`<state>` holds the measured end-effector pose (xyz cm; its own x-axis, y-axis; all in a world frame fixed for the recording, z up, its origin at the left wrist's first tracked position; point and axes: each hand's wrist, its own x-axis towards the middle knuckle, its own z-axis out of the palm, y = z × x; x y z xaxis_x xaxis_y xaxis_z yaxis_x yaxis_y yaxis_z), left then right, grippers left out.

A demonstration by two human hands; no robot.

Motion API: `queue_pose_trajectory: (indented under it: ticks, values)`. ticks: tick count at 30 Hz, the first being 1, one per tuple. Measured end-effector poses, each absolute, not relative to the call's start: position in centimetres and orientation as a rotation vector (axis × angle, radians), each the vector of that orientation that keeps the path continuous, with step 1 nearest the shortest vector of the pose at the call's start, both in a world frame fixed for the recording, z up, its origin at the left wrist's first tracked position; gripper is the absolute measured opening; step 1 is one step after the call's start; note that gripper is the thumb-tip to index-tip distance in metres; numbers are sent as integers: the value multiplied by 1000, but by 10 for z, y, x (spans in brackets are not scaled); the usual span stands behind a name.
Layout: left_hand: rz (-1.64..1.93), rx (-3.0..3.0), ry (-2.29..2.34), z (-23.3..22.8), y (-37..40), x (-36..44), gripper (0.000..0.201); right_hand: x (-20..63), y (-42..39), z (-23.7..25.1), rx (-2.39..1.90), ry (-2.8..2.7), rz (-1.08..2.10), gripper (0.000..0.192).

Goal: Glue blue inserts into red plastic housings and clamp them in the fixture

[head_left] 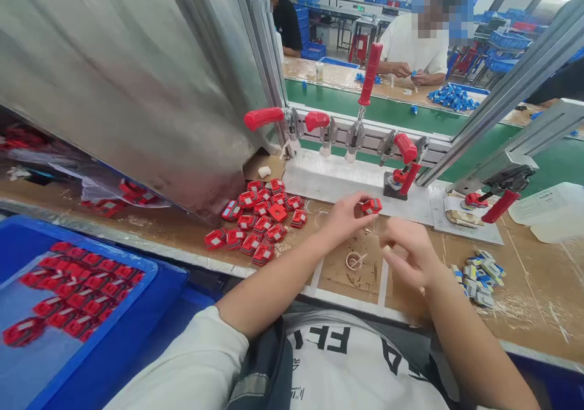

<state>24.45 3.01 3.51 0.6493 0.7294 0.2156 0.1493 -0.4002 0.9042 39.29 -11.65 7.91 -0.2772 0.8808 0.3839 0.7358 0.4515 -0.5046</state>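
My left hand [343, 220] is closed, with a small red-and-black plastic part [371, 206] pinched between thumb and fingertips above the bench. Close by on the right, my right hand [410, 250] has its fingers curled together near the part; whatever they grip is too small to make out. Below both hands stands a small cup [353, 261] with a thin stick leaning in it, on a stained cardboard sheet [337, 279]. Left of my forearm lies a loose pile of similar red parts [262, 222].
Toggle clamps with red handles [370, 75] line a metal frame behind the hands. Small blue, white and yellow pieces [481, 278] lie at right. A blue tray [150, 264] holds red parts in rows. Across the green conveyor [328, 97], a person [413, 45] handles blue pieces.
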Motion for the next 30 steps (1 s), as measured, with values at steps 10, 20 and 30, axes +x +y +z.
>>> queue_pose_trajectory:
  ticks: [10, 20, 30]
  values:
    - [708, 1919, 722, 12, 39, 244, 36, 392, -86, 41, -1391, -2407, 680, 37]
    - [589, 1925, 734, 5, 36, 239, 37, 403, -87, 28, -1137, -1921, 790, 40]
    - [439, 1977, 759, 15, 31, 237, 27, 412, -76, 25, -1531, -1236, 577, 42]
